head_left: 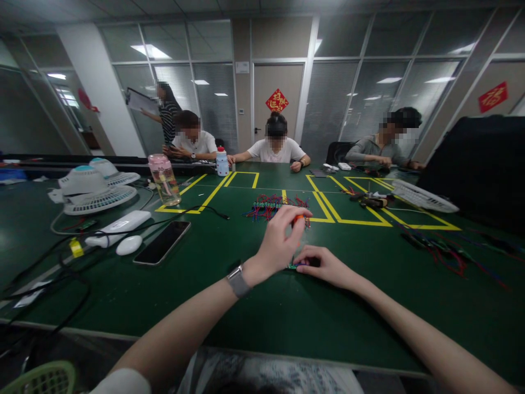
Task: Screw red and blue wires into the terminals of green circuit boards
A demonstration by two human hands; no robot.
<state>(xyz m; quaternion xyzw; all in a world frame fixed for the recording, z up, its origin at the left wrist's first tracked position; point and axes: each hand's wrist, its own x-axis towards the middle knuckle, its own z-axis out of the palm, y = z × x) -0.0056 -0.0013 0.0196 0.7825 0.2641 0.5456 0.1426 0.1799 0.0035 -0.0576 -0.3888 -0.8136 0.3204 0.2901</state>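
Circuit board (291, 267): lay on the green table (246, 312), apparently pinched, though partly hidden, at its right end by the right hand (326, 267). Clutched an orange-handled tool (299, 216), pointed down at it, in the left hand (279, 232). Beyond, saw 1 cluster of wired boards (266, 206), then 1 red-capped bottle (222, 163), then 3 seated people (276, 149) and 1 standing person (168, 117).

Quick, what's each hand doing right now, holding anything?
Left hand: closed on an orange object.
Right hand: at a small green board; grip unclear.
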